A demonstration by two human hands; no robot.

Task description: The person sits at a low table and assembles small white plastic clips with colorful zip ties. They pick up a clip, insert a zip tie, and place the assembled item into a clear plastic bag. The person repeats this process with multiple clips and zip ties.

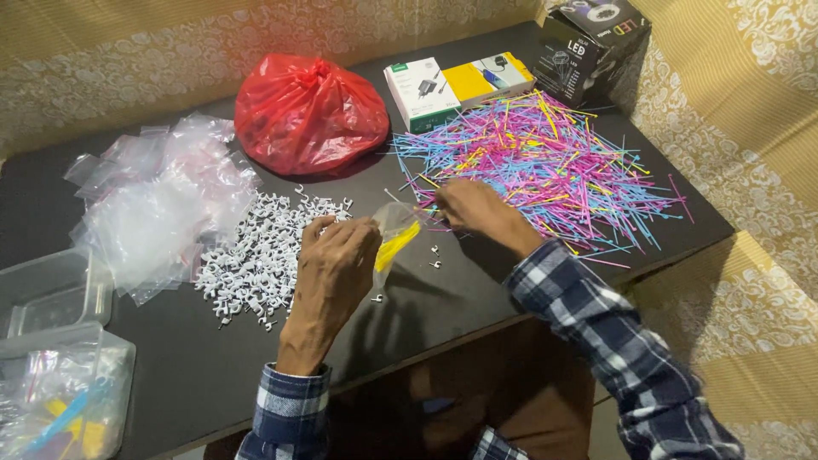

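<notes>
So left hand (334, 260) pinches a small clear bag (397, 230) with yellow ties inside, right hand (479, 213) closes on ties (554, 162) from the pile

Top centre of the frame: a flat white box (419, 91) beside a yellow one (490, 78) — a black carton (588, 47) stands at upper right.

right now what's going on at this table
A person in a plaid shirt is at a dark table. The left hand holds a small clear bag with yellow pieces inside it. The right hand reaches into the edge of a pile of coloured cable ties. A heap of white cable clips lies by the left hand, with empty clear bags and a tied red bag beyond.
</notes>
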